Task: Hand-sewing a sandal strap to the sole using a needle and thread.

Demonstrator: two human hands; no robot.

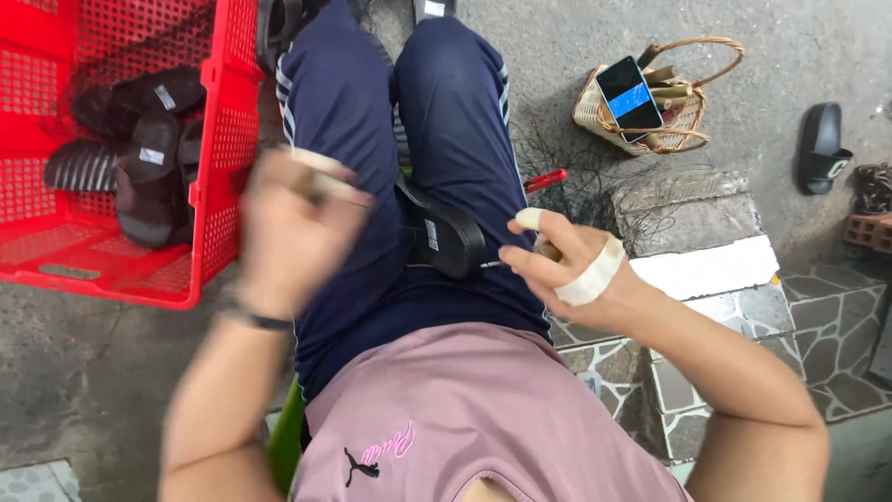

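Observation:
A black slide sandal [444, 234] lies on my lap, across dark blue trousers. My right hand [571, 265], with tape wrapped around the palm and a fingertip, grips a thin tool with a wooden handle whose metal tip touches the sandal's edge. My left hand [295, 223] is raised over my left thigh and blurred by motion; its fingers curl around a small pale object I cannot make out.
A red plastic crate [218, 167] at the left holds several black sandals [139, 153]. A woven basket [683, 121] with a phone [629, 97] stands at the upper right. A red-handled tool [546, 179] lies on the ground, and a lone black slide [821, 147] sits far right beside tiled steps.

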